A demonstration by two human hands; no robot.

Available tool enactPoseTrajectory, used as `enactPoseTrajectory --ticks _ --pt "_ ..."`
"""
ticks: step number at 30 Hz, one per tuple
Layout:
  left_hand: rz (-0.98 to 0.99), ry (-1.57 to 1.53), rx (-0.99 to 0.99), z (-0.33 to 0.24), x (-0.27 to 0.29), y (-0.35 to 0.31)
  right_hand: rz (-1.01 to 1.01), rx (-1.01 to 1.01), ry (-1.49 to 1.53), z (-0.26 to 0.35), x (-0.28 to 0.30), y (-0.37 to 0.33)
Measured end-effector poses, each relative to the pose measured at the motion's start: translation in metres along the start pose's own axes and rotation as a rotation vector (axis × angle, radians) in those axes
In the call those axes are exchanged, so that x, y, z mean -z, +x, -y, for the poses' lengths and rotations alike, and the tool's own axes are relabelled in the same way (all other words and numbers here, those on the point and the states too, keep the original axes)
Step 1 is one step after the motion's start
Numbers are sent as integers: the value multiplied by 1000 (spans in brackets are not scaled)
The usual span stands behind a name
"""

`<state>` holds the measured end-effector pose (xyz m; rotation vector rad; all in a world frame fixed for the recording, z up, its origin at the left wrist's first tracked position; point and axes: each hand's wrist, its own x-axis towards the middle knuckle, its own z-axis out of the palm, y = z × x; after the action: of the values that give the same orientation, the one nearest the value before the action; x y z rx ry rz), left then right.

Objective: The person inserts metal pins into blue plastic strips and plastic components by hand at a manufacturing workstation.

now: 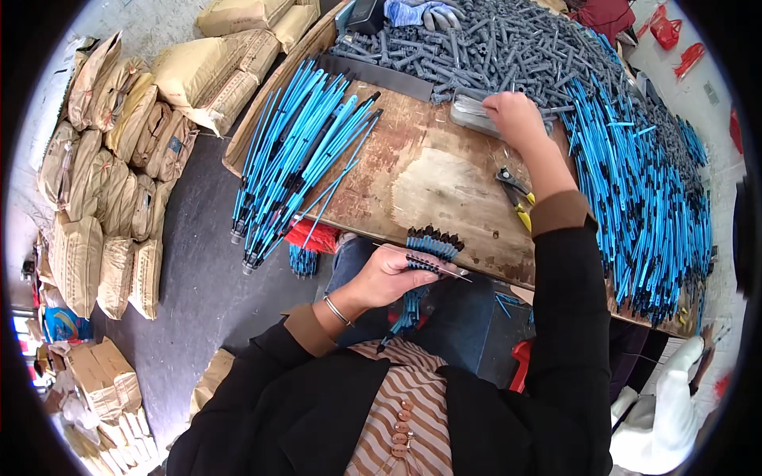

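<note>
bundle of slim blue rods (pixel 435 247) was clasped in the left hand (pixel 386 276), held above the person's lap at the near edge of the wooden counter (pixel 486 186). its black heads pointed toward the counter, while the other ends hung down below the fingers. a thin, pale strip (pixel 458 275) crossed the bundle at a slant, its tip sticking out past it on the right. the right hand (pixel 516 119) was stretched out over the counter, fingers bent down at a shallow, see-through container (pixel 470 119) with thin, pale pieces in it; whether those fingers had pinched one could not be made out. pliers (pixel 516 194) with yellow grips lay near the right forearm, beside a pale, worn patch (pixel 436 190) of the counter. to the left, a fanned pile of blue rods (pixel 298 155) overhung the edge, and a much larger heap of blue rods (pixel 635 190) covered the right side. grey plastic plugs (pixel 492 47) were massed across the far part, behind a grey metal strip (pixel 385 77), with a blue and white glove (pixel 425 13) on top. brown paper sacks (pixel 103 190) were stacked off to the left.
</note>
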<state>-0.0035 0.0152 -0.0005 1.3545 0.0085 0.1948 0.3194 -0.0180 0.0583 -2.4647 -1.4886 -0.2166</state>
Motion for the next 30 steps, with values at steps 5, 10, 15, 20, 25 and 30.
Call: enactPoseTrajectory --ticks 5,10,15,20,25,30 --pt "41 90 -45 -4 9 6 206 35 -307 5 -10 27" --pt "89 203 -171 -5 7 5 81 103 -293 -4 -17 21" --pt "61 153 -221 -6 -4 4 -491 26 364 33 29 -41" --pt "40 178 -225 -12 -8 -1 -207 -158 1154 106 92 -167" --pt "25 217 -220 -16 -19 0 -294 50 639 125 101 -219" --pt "35 325 -266 -13 -21 1 -300 27 463 136 107 -238"
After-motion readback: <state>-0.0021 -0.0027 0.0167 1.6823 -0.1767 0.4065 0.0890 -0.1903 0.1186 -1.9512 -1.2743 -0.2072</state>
